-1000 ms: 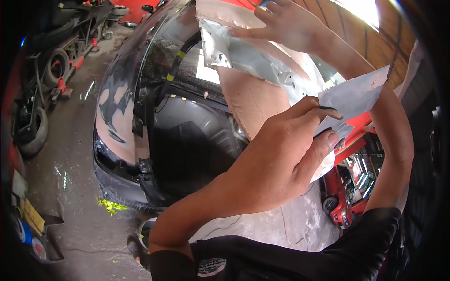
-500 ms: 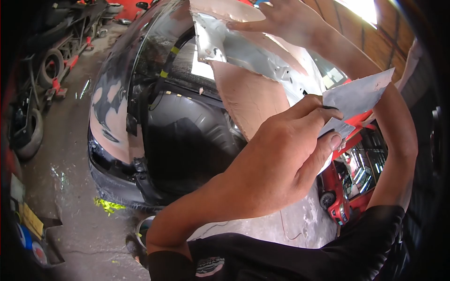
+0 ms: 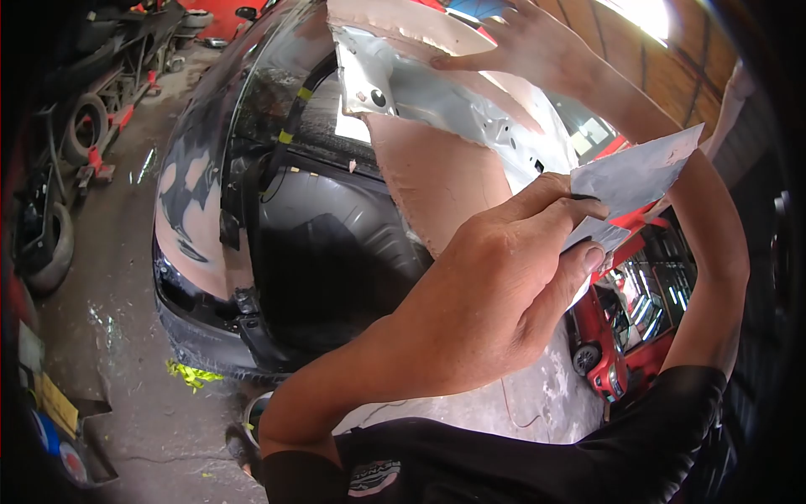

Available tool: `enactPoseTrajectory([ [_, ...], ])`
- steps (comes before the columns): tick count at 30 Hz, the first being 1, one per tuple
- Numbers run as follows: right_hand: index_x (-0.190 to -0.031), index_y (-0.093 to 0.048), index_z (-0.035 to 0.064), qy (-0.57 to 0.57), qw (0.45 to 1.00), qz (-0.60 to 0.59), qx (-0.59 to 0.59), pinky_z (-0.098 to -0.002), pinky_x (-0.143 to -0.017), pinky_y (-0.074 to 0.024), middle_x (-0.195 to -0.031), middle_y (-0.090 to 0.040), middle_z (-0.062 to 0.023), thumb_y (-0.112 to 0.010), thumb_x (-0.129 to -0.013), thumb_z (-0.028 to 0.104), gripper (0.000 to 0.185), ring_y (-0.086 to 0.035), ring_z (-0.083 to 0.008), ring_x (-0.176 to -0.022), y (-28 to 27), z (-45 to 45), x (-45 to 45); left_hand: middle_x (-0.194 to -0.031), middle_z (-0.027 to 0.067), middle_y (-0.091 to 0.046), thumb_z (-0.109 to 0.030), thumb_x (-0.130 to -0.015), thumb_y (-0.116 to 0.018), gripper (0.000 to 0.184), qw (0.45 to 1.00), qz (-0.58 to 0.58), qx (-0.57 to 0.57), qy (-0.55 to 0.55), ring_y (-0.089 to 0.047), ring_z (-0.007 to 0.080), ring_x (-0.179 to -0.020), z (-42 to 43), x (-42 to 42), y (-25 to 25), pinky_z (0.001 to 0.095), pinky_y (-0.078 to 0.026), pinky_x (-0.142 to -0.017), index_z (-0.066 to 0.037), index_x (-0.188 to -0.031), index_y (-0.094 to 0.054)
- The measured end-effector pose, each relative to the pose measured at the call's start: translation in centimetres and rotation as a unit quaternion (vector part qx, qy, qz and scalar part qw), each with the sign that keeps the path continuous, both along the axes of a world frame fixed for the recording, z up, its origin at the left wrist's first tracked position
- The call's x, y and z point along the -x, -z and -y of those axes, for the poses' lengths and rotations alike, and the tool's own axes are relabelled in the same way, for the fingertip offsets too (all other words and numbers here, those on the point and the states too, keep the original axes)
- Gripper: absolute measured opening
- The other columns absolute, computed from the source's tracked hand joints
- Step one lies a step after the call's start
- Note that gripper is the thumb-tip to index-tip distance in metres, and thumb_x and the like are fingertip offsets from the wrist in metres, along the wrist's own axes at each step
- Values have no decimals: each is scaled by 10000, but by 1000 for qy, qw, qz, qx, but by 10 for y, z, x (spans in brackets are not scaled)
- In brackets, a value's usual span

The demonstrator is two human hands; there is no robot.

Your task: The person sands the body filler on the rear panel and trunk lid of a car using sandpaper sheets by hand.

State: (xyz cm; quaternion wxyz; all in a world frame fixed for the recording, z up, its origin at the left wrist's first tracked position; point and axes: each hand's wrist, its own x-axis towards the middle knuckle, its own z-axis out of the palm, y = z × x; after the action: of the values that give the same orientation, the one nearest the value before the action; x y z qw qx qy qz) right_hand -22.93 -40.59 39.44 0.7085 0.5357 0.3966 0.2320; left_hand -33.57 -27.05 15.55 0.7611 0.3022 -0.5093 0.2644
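Note:
My left hand [image 3: 495, 294] pinches two thin grey sheets [image 3: 634, 172] between its thumb and fingers, in front of the raised car panel. One sheet sticks out toward the upper right; the smaller one lies below it. My right hand [image 3: 533, 50] is spread over the panel's upper part, thumb pointing left, with some fingertips near the frame's top edge. Whether it touches the surface is unclear. Pinkish-tan patches [image 3: 437, 172] and bare silvery metal [image 3: 445, 92] show on the panel.
An open dark compartment [image 3: 327, 244] of the black car [image 3: 206, 336] lies left of my left arm. Tyres [image 3: 84, 126] and red stands [image 3: 94, 168] line the far left. A red car [image 3: 600, 349] stands at right, and a bucket [image 3: 256, 412] below.
The car and panel have shifted left in view. My right hand has moved slightly right relative to the panel. My left hand still grips the grey sheets.

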Motion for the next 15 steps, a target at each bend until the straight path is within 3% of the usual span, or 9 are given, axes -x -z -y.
enactPoseTrajectory([
  [15, -1587, -397, 443, 41, 999, 18, 6, -379, -940, -488, -1193, -583, -92, -603, -924, 194, 737, -595, -245, -1007, 1, 14, 7, -1039, 282, -632, 16, -972, -633, 146, 1000, 5, 13, 22, -652, 437, -875, 2, -1, 0, 460, -514, -781, 140, -1034, -588],
])
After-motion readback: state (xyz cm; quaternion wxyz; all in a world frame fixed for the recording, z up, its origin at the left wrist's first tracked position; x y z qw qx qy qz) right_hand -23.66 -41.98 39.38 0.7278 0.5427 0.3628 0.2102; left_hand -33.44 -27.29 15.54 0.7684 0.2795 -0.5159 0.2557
